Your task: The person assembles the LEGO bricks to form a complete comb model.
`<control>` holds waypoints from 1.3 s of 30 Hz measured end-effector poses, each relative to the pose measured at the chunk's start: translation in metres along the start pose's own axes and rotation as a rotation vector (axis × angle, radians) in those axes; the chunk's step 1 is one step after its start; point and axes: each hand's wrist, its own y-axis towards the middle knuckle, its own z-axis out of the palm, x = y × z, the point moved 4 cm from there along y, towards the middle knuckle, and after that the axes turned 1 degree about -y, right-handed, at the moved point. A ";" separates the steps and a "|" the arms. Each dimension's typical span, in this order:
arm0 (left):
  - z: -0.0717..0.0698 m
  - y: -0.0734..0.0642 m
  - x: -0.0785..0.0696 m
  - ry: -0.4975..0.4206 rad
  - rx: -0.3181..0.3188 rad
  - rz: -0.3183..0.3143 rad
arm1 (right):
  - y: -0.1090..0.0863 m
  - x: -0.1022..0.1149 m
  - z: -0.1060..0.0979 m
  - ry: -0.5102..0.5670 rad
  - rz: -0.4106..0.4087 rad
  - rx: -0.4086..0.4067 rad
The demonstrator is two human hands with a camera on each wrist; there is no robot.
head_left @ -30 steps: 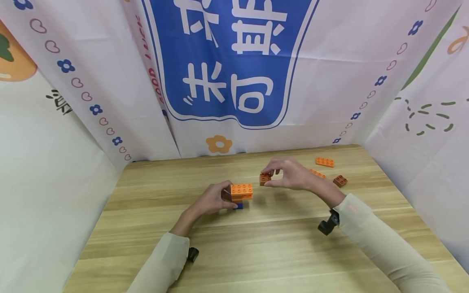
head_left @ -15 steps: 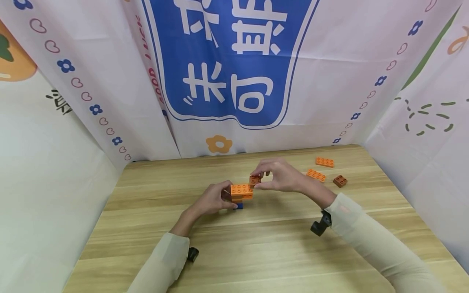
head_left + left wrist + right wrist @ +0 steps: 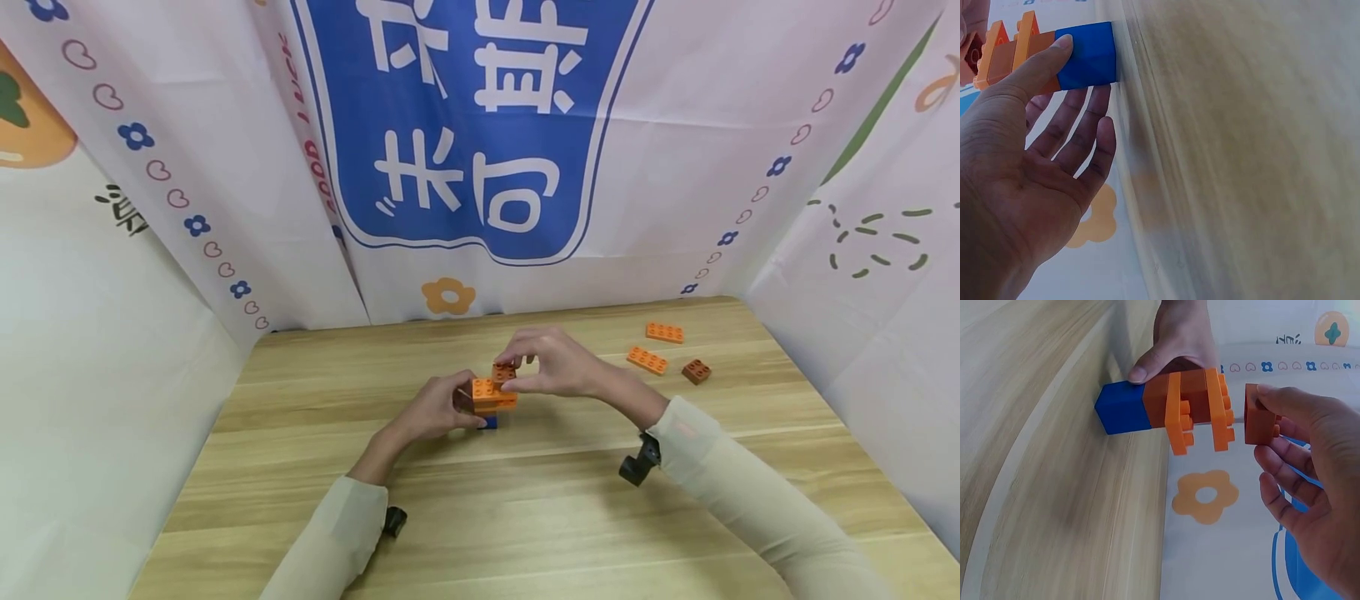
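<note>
A stack of toy building bricks stands on the wooden table, a blue brick at its base. Above the blue come a brown brick, an orange plate, another brown brick and a top orange plate. My left hand grips the stack's lower part, its thumb against the blue and brown bricks in the left wrist view. Between thumb and fingers my right hand pinches a loose brown brick. That brick hangs just above the top plate's studs, with a small gap showing in the right wrist view.
To the right on the table lie two orange plates and a single brown brick. Behind the table hangs a printed cloth, and further cloth closes off both sides.
My right hand has moved left with the brown brick, from right of the stack to over its top plate. The left hand and the stack have stayed in place.
</note>
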 end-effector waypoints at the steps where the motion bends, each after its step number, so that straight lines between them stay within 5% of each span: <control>1: 0.000 0.000 0.000 -0.002 0.001 0.001 | 0.001 0.001 0.001 0.001 -0.004 -0.002; 39: -0.001 0.000 -0.001 0.023 -0.003 0.019 | 0.016 0.006 0.026 -0.027 0.043 0.037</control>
